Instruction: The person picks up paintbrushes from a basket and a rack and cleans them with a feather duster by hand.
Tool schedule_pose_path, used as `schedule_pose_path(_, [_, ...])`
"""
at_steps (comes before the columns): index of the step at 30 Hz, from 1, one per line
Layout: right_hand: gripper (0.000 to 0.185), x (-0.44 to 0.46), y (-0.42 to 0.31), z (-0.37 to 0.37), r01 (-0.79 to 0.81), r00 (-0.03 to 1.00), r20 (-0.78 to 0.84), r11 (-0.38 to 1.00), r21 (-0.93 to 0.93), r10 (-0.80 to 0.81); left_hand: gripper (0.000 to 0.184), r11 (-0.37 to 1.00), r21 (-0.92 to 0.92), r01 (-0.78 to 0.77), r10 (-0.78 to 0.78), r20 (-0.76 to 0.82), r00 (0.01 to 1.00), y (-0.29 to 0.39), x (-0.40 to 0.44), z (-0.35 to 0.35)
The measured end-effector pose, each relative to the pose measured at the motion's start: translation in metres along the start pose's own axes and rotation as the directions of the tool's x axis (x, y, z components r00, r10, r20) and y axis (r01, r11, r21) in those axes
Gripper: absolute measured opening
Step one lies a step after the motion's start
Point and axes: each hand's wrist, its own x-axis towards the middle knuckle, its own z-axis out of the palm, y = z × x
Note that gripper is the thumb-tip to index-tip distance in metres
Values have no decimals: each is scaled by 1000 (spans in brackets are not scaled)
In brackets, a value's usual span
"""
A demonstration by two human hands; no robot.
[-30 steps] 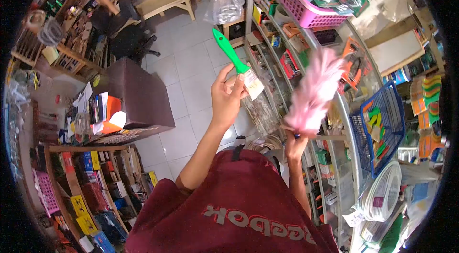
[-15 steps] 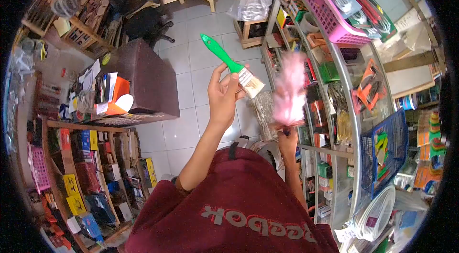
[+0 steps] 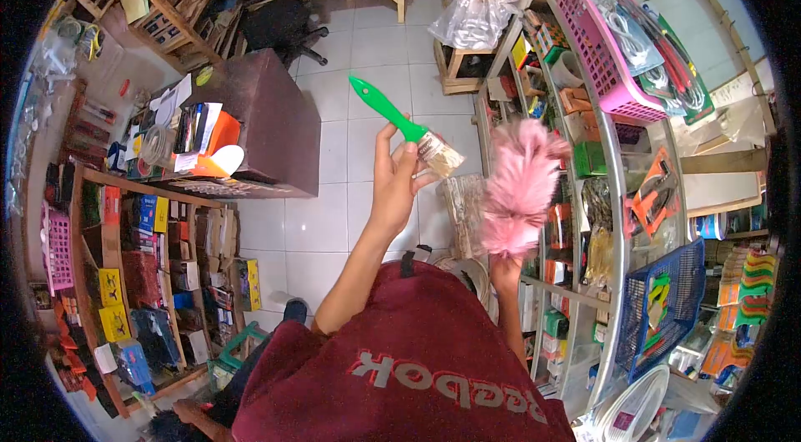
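Head view: paintbrush and pink duster, both in hand.
Another person (image 3: pixel 254 377) is now appearing low on your left, your two grips not changing. Your left hand (image 3: pixel 392 185), palm turning inward, is pinching the green-handled paintbrush (image 3: pixel 389 111) above the tiled floor (image 3: pixel 322 229); your right hand (image 3: pixel 506 275) is gripping the feather duster (image 3: pixel 523 187) upright beside the display shelves (image 3: pixel 576 298).
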Motion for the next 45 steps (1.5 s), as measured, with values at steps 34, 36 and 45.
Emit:
schedule_pose_path(34, [21, 61, -88, -15, -288, 957, 139, 817, 499, 253, 47, 929, -364, 72, 27, 259, 966, -17, -6, -5])
schedule_pose_path(36, [25, 59, -74, -17, -466, 884, 268, 673, 575, 383, 46, 921, -384, 72, 27, 246, 969, -17, -7, -4])
schedule_pose_path(45, [25, 29, -38, 13, -525, 851, 290, 744, 414, 439, 43, 901, -414, 131, -1, 301, 954, -27, -10, -4])
